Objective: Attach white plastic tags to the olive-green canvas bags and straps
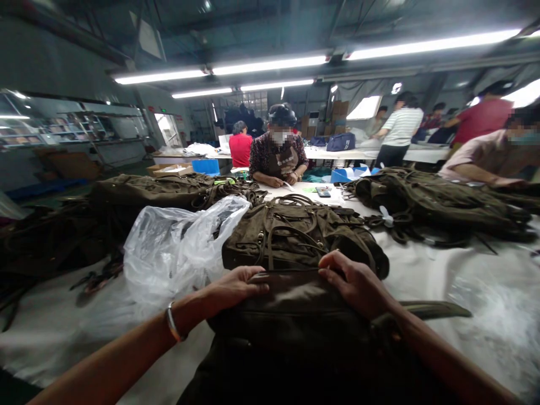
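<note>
Close in front of me is a dark olive-brown fabric bag (295, 298), its upper edge gripped from both sides. My left hand (238, 289), with a bracelet at the wrist, pinches the left part of that edge between thumb and fingers. On the right part, my right hand (352, 281) is closed with its thumb and forefinger on the edge. A loose strap (436, 309) sticks out to the right. Just beyond lies another olive bag (291, 230) with looped handles and small buckles. The lower part of my bag is lost in shadow.
Crumpled clear plastic (177, 242) lies left of centre. More olive bags are heaped at the left (143, 191) and right (439, 197) on the white-covered table (413, 275). Across it sits a masked person (278, 146) near a phone (323, 192); others work around.
</note>
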A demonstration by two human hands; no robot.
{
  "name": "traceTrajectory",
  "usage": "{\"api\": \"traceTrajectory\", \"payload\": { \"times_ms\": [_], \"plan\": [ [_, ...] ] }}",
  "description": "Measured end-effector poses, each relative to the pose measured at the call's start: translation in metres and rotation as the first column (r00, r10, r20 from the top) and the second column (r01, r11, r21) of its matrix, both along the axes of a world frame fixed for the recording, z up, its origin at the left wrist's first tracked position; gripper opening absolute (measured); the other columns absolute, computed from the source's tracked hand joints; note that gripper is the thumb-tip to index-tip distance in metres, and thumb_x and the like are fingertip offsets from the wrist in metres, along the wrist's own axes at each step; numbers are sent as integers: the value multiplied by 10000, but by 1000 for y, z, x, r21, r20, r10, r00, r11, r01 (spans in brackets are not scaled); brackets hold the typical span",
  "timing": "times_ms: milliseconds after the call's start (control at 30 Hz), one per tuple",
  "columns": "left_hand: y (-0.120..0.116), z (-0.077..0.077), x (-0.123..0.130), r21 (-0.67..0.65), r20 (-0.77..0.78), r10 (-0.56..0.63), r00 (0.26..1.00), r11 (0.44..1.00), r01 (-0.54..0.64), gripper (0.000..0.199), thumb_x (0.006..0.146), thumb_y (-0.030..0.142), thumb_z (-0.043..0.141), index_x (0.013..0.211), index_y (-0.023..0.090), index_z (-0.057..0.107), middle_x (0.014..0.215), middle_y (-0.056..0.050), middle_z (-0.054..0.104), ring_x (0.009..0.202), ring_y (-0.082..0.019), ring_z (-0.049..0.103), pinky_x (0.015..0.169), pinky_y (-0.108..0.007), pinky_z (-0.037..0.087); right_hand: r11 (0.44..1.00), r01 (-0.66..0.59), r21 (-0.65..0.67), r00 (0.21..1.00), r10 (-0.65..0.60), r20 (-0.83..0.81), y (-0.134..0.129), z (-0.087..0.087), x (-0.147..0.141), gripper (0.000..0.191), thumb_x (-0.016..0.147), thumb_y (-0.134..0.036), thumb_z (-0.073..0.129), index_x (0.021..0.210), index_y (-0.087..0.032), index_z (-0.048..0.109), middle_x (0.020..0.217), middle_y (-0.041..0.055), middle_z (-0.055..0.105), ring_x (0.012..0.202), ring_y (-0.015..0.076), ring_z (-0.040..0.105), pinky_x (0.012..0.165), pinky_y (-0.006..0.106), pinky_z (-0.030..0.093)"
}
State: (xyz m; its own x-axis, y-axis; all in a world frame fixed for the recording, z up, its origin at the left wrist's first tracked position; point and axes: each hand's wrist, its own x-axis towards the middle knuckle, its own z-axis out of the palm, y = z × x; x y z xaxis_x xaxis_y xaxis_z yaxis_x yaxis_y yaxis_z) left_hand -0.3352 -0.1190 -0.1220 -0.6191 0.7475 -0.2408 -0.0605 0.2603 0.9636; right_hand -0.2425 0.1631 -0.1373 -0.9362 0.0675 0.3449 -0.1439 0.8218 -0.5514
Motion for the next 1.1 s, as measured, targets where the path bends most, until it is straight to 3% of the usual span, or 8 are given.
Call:
{"api": "traceTrajectory", "payload": {
  "times_ms": [233,367,533,733,800,933,1000,1100],
  "plan": [
    [5,8,13,-62,122,191,974,981,-184,403,639,360,821,939,116,709,767,-16,692,606,-121,548,593,-230,406,853,-166,495,808,406,-427,-26,-10,28,188,955,-258,581,1132,-196,588,1170,92,687,1054,240,641,898,377,507],
    [2,-2,5,-109,128,187,974,979,-174,344,649,336,775,914,128,706,763,-11,686,617,-126,549,611,-239,420,790,-285,543,790,514,-334,-52,-20,32,446,925,-383,647,1278,-129,547,1230,118,673,1082,276,621,928,408,495],
    [5,-24,-5,-173,104,99,990,982,-80,326,651,331,707,911,133,705,746,-21,684,644,-167,591,645,-279,456,772,-310,554,828,506,-242,-63,-50,19,105,941,-122,562,1031,-164,596,892,28,676,769,213,599,704,353,440],
    [13,-23,2,-245,-217,89,972,959,-142,295,696,271,715,963,154,673,887,-41,678,866,-241,635,801,-338,497,764,-442,471,844,531,-70,-59,-50,13,74,927,-126,570,901,-190,599,824,5,659,717,189,577,645,322,375],
    [15,-18,10,-222,-567,55,822,951,-217,294,797,197,659,1090,182,638,1084,-62,647,1069,-262,588,967,-387,460,799,-492,346,847,531,-20,-55,-51,9,108,942,-137,518,903,-187,606,830,11,663,741,173,594,656,298,382],
    [10,-12,28,-359,-921,-326,214,924,-133,241,950,75,465,1094,182,626,1151,-85,628,1110,-250,570,1012,-416,455,870,-487,75,874,486,34,-45,-53,5,153,919,-157,461,911,-198,608,836,12,655,757,149,592,665,261,372],
    [2,-12,35,-421,-879,-397,266,906,-39,237,985,92,433,1078,185,630,1049,-60,660,1006,-214,611,932,-346,491,883,-469,-29,880,470,63,-42,-54,3,119,887,-188,492,898,-201,610,835,8,652,763,147,587,668,254,359],
    [-9,-13,40,-366,-804,-324,500,930,14,237,1009,188,486,1211,224,604,1104,-27,680,1021,-177,631,917,-282,478,883,-447,-146,876,465,126,-41,-54,-1,126,871,-246,514,903,-203,628,840,6,653,781,151,586,674,251,345]
  ]
}}
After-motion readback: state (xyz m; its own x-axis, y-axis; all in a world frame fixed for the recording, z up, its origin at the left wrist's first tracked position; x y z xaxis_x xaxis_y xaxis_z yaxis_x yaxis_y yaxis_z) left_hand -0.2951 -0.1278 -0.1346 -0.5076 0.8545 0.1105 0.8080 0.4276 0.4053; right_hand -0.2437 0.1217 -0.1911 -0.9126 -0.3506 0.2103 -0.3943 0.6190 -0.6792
